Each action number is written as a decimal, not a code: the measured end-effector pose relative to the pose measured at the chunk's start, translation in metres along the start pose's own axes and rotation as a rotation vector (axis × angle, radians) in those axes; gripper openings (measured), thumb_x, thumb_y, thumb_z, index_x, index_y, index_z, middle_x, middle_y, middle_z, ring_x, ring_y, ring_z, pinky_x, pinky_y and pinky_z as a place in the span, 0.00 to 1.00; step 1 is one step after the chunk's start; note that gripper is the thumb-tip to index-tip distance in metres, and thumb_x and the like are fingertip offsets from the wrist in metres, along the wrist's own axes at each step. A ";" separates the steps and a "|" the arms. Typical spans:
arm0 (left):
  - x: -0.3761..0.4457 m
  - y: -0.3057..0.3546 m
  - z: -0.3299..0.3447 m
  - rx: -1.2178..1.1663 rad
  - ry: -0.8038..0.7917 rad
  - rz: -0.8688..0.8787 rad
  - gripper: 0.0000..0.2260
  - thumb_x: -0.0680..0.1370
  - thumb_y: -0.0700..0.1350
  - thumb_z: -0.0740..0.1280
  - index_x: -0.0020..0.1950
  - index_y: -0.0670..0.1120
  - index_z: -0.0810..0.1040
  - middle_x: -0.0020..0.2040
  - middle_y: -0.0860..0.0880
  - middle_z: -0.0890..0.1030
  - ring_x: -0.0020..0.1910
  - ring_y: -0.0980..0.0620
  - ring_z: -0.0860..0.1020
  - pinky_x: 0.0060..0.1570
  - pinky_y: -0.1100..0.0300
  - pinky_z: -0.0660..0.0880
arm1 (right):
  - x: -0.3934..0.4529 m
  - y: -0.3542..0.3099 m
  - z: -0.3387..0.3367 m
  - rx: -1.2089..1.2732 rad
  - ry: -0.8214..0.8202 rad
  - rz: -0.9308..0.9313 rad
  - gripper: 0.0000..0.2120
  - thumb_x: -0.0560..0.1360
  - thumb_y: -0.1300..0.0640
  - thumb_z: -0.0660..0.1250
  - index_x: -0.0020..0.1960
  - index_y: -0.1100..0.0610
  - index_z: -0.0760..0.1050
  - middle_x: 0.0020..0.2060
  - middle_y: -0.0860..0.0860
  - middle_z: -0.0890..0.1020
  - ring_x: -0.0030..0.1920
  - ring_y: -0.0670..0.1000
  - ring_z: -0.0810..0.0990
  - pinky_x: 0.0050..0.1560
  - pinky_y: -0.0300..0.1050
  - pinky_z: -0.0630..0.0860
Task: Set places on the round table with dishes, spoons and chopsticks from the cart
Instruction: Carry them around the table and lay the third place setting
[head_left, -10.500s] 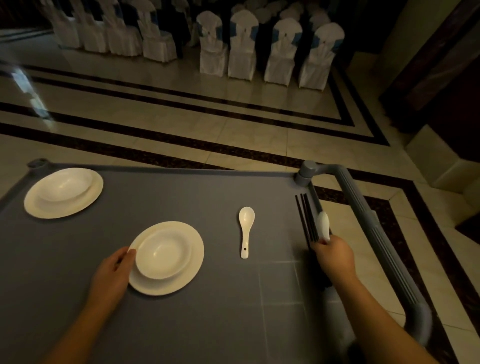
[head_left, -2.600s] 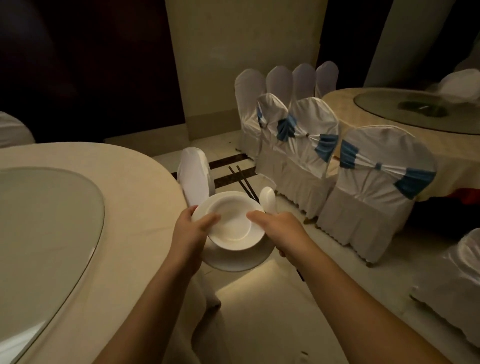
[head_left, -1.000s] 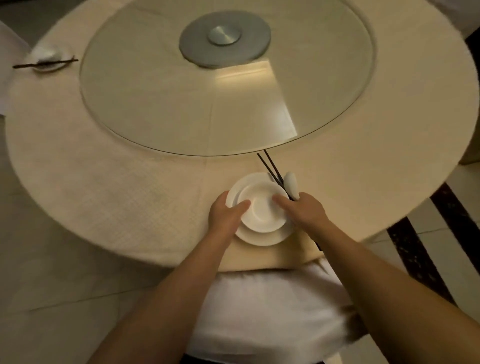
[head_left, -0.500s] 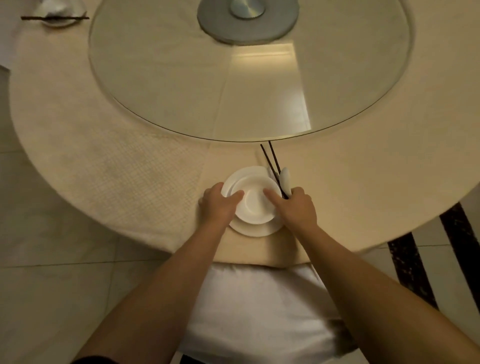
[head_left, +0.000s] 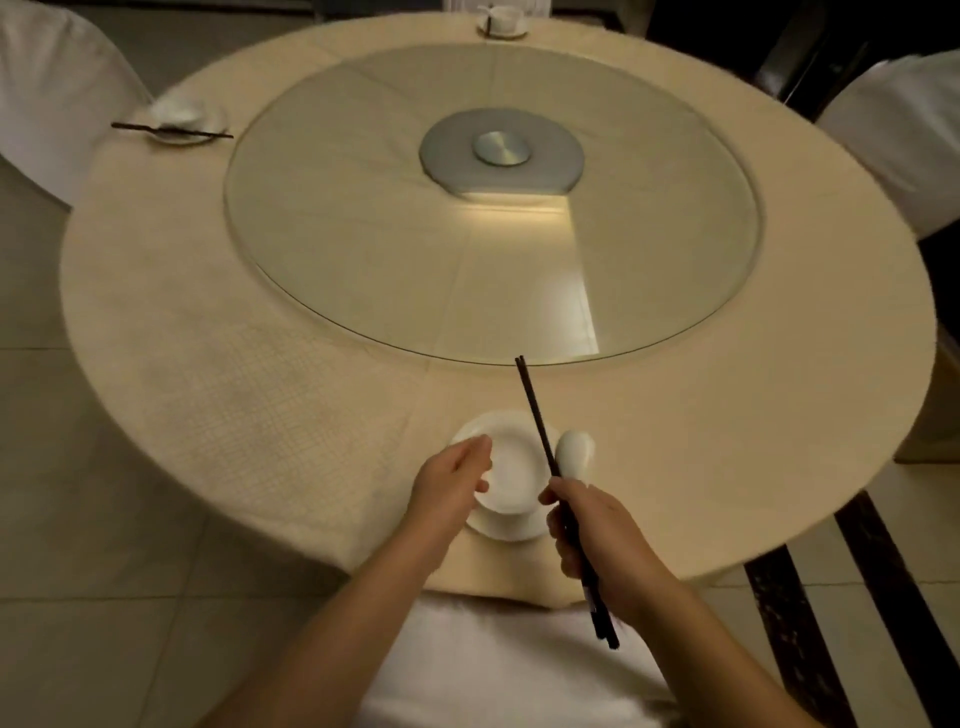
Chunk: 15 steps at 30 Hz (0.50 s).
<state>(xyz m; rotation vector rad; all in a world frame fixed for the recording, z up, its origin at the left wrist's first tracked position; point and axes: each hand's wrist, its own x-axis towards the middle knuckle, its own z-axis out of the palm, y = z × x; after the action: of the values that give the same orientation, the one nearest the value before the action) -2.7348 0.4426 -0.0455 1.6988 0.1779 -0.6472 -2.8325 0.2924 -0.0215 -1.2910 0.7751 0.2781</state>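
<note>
Your right hand (head_left: 602, 545) grips the chopsticks (head_left: 540, 441) and spoon (head_left: 574, 452); your left hand (head_left: 452, 486), fingers loose and empty, hovers beside the bowl (head_left: 511, 475) on the counter (head_left: 260, 374).

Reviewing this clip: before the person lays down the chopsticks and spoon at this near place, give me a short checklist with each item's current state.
1. Plate rests on the tablecloth at the near edge: ok.
2. Bowl sits on the plate: ok.
3. Right hand grips the chopsticks and spoon: ok.
4. Left hand is off the dishes: cannot tell; open, its fingers lie at the bowl's left rim.
5. Bare cloth right of the plate for the utensils: ok.
6. Chopsticks aligned as a pair: cannot tell; they overlap into one dark line.
</note>
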 end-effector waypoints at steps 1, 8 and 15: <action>-0.011 -0.001 -0.001 -0.054 -0.081 -0.032 0.12 0.79 0.57 0.63 0.53 0.52 0.82 0.47 0.55 0.84 0.39 0.58 0.79 0.37 0.64 0.74 | -0.007 0.003 0.006 -0.013 -0.057 0.022 0.13 0.74 0.47 0.65 0.46 0.58 0.77 0.29 0.50 0.73 0.25 0.48 0.65 0.25 0.42 0.63; -0.042 -0.017 -0.006 -0.428 -0.291 -0.091 0.08 0.80 0.41 0.63 0.50 0.45 0.83 0.38 0.46 0.82 0.34 0.52 0.79 0.36 0.61 0.75 | -0.023 0.015 0.025 -0.198 -0.190 0.007 0.17 0.76 0.43 0.64 0.47 0.57 0.79 0.30 0.50 0.75 0.26 0.49 0.69 0.26 0.41 0.67; -0.040 -0.025 -0.007 -0.380 -0.276 -0.102 0.08 0.80 0.42 0.64 0.51 0.39 0.80 0.40 0.41 0.82 0.37 0.48 0.79 0.37 0.59 0.77 | -0.024 0.019 0.025 -0.322 -0.237 0.034 0.18 0.79 0.42 0.61 0.50 0.57 0.78 0.30 0.51 0.76 0.26 0.49 0.71 0.28 0.40 0.69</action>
<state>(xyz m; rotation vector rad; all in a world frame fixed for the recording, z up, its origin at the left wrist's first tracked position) -2.7776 0.4648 -0.0461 1.2288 0.1792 -0.8583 -2.8517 0.3266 -0.0187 -1.5142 0.5642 0.5907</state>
